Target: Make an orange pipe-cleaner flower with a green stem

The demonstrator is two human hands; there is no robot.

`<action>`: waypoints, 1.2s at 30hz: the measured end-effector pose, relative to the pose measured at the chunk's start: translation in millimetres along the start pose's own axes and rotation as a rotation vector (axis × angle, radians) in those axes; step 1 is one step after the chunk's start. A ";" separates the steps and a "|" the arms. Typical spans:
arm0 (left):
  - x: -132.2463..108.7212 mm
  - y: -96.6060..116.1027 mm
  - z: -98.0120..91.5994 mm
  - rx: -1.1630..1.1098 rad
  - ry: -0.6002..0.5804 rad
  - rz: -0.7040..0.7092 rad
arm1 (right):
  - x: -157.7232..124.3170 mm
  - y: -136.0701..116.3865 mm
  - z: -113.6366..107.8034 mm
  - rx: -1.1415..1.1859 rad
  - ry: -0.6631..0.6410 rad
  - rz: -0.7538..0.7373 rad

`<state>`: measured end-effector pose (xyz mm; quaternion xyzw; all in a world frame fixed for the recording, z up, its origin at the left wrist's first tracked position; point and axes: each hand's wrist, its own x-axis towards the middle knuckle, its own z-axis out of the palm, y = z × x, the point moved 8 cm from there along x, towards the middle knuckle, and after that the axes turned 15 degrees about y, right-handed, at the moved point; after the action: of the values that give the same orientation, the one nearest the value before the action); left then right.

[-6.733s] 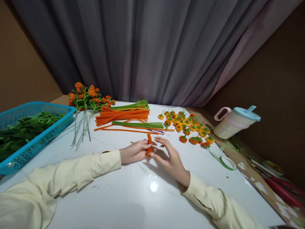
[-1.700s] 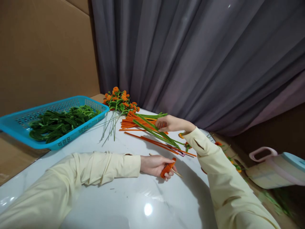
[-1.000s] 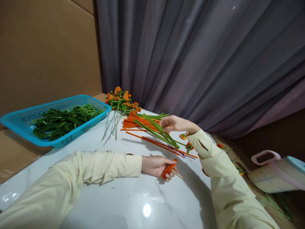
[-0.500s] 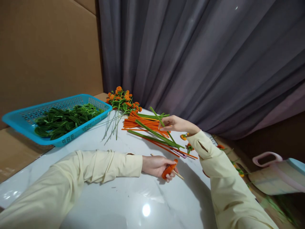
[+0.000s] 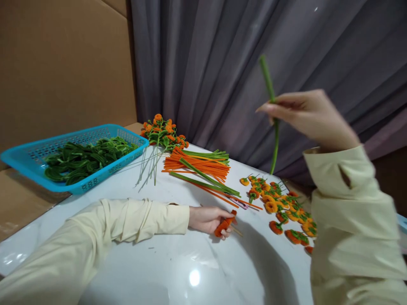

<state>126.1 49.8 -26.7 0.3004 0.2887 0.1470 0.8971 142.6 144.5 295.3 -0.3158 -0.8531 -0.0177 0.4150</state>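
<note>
My left hand (image 5: 210,220) is closed low over the white table, around an orange fuzzy coil (image 5: 225,225) and a thin wooden stick (image 5: 237,231) that pokes out past the fingers. High on the right, my right hand (image 5: 302,112) pinches a green pipe cleaner (image 5: 267,78) that hangs nearly upright, slightly blurred. Between the hands and the curtain lies a bundle of orange pipe cleaners (image 5: 197,166), with green pipe cleaners (image 5: 208,177) across and behind it. Something pink (image 5: 243,205), partly covered, lies by their right ends.
A blue basket (image 5: 74,188) of dark green fuzzy leaves (image 5: 90,156) stands at the left. Behind it lies a bunch of orange flowers (image 5: 163,131) with long stems. Many small orange and yellow flower heads (image 5: 271,206) spread along the right. A grey curtain (image 5: 222,72) hangs behind the table (image 5: 152,271).
My right hand has risen up and to the right from the pile, lifting a green pipe cleaner out of it. The flower heads its arm covered now show. My left hand has barely moved.
</note>
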 end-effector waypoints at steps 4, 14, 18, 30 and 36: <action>-1.5 2.5 -3.7 -0.035 0.054 -0.011 | -4.2 -40.0 -52.4 -0.077 0.230 0.004; 2.3 12.4 -12.9 -0.201 0.096 0.032 | -228.9 -28.2 68.5 0.509 -0.519 0.891; 0.7 19.6 -16.4 -0.319 0.092 0.066 | -301.5 -34.4 117.1 0.725 -0.571 1.099; -7.6 37.8 -24.2 -0.530 0.123 0.211 | -322.9 -36.4 136.1 0.882 -0.384 1.244; -7.6 39.9 -29.2 -0.521 0.236 0.283 | -321.1 -34.8 136.6 0.878 -0.342 1.281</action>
<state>98.8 90.8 -17.6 0.0785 0.2989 0.3732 0.8748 174.6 -11.7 -17.0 -0.5510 -0.4863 0.6110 0.2944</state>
